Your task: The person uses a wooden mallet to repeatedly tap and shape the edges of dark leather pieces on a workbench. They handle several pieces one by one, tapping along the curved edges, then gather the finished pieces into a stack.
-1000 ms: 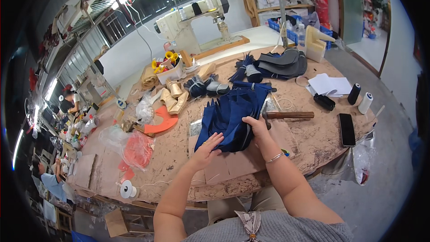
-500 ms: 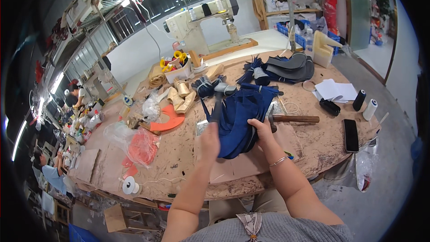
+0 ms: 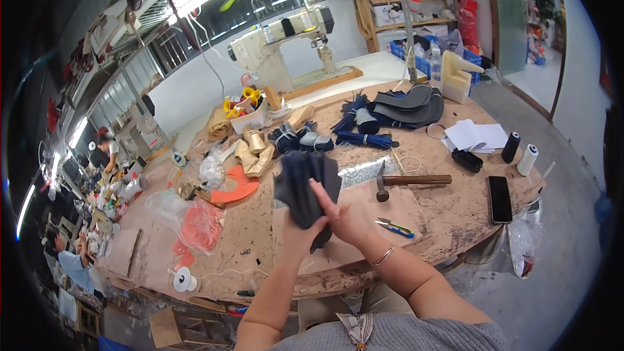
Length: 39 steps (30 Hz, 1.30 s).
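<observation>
A bundle of dark blue fabric pieces (image 3: 302, 185), with grey faces showing, is raised above the front middle of the worktable. My left hand (image 3: 303, 234) is closed around its lower end, its fingers mostly hidden behind. My right hand (image 3: 350, 218) grips the bundle's right side, with a straight finger lying along the near face. Just right of my hands, a hammer (image 3: 413, 180) with a wooden handle lies on the table. Thread snips (image 3: 395, 227) with yellow-green and blue handles rest below the hammer. Beyond the bundle, a shiny metal plate (image 3: 364, 172) shows on the table.
Tied bundles of blue strips (image 3: 365, 139) and curved grey pieces (image 3: 409, 104) lie farther back. An orange piece (image 3: 237, 185) and a plastic bag (image 3: 201, 224) are at left. A phone (image 3: 499, 199), thread spools (image 3: 527, 160) and white papers (image 3: 474, 136) sit right. A sewing machine (image 3: 279, 52) stands behind.
The fanned-out blue pieces are now gathered into a narrower, more upright bundle. My right hand has shifted left towards my left hand, uncovering the hammer head, the snips and more of the metal plate.
</observation>
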{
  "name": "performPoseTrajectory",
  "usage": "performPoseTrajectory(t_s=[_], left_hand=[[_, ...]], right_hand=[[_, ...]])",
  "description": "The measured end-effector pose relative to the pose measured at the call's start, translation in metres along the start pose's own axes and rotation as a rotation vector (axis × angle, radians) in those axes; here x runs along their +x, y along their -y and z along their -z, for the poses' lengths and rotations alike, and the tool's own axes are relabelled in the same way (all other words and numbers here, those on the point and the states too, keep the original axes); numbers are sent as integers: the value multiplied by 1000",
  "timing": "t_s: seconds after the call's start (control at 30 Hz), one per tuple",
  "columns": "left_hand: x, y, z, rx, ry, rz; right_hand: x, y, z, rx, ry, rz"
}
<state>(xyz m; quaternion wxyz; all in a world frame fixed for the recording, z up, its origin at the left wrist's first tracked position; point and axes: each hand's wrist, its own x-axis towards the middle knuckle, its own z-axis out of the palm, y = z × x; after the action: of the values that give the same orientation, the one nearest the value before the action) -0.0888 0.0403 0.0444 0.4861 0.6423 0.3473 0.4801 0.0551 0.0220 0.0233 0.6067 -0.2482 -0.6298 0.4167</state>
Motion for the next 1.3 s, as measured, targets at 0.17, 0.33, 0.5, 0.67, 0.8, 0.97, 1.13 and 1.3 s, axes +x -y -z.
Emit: performPoseTrajectory(t_s=[0.17, 0.33, 0.5, 0.67, 0.8, 0.97, 1.13, 1.3], left_hand=[[-7, 44, 27, -534, -175, 21], [1, 16, 42, -668, -138, 115], [32, 22, 53, -728, -50, 112], [66, 25, 39, -819, 38, 89], [75, 30, 29, -884, 94, 59], [73, 37, 26, -827, 124, 43], [71, 44, 28, -912, 144, 52], [81, 41, 25, -908, 169, 84]], right_hand=[[-3, 2, -16, -320, 211, 153], [-14, 27, 39, -840, -129, 200], [-64, 18, 171, -1538, -403, -448], [-75, 13, 192, -1440, -429, -664], [-72, 5, 201, -1645, -569, -644], [-82, -5, 234, -1653, -796, -819], [-78, 1, 224, -1590, -807, -748], [-76, 6, 214, -1539, -752, -767]])
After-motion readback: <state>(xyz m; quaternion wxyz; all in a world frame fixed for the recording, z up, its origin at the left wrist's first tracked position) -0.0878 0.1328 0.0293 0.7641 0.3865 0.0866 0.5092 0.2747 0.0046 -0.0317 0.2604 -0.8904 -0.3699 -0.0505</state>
